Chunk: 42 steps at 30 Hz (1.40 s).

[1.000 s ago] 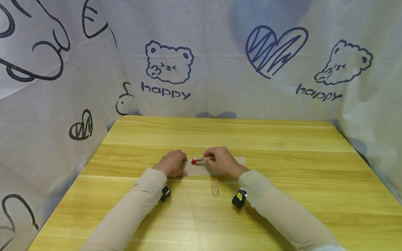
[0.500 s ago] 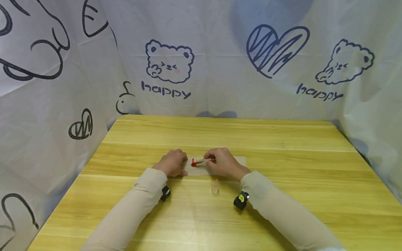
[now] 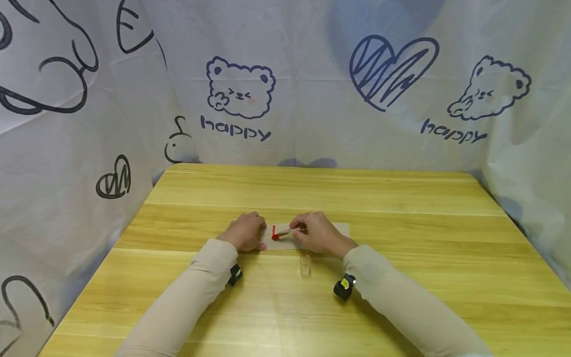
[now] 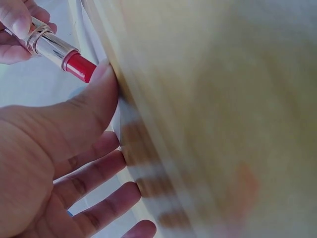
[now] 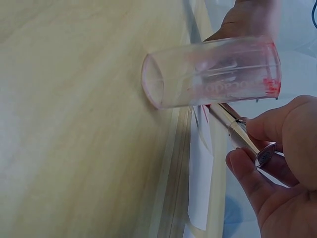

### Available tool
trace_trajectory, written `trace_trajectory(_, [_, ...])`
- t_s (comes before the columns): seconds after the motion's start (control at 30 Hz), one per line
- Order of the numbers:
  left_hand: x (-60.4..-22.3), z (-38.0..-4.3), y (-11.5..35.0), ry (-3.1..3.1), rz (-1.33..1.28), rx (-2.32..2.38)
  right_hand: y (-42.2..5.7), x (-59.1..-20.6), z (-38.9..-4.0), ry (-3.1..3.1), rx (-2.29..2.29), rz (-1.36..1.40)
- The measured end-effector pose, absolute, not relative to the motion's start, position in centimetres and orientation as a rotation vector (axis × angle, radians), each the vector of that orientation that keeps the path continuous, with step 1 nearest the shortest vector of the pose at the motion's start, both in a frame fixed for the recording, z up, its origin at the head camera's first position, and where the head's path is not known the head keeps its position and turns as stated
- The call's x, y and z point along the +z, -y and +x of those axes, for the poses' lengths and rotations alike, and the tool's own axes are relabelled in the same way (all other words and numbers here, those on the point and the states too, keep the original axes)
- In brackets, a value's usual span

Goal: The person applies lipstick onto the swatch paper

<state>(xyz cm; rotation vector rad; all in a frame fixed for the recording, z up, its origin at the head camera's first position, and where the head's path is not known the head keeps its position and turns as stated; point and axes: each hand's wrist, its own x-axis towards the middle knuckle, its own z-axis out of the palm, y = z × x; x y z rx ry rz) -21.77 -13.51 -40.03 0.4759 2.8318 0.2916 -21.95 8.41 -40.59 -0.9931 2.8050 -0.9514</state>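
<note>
My right hand (image 3: 317,232) pinches a lipstick (image 4: 55,49) with a shiny metallic body and a red bullet, thumb and fingers round its base. The lipstick points left, its red tip down at a strip of white paper (image 3: 342,229). A short red line (image 3: 274,229) runs on the paper up from the tip. At the paper's left end rests my left hand (image 3: 244,232), fingers spread and fingertips down, holding nothing. In the right wrist view a clear tube-like cap (image 5: 213,74) with red smears on its rim stands on the table, in front of the lipstick.
The wooden table (image 3: 379,198) reaches back to a white cloth wall (image 3: 312,124) with drawn bears and hearts. More white cloth (image 3: 80,208) hangs on the left side. The clear cap stands just in front of the paper, between my forearms.
My right hand has drawn the lipstick tip slightly toward me, and the red line on the paper has grown longer. The left hand and the cap stay where they were.
</note>
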Motion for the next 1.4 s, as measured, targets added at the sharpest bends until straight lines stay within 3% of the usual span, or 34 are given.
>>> trace_trajectory(1.4, [-40.17,-21.97,13.63,-2.837,0.500,0.279,-9.08,-39.65,-21.14,-2.666,-0.911,-1.116])
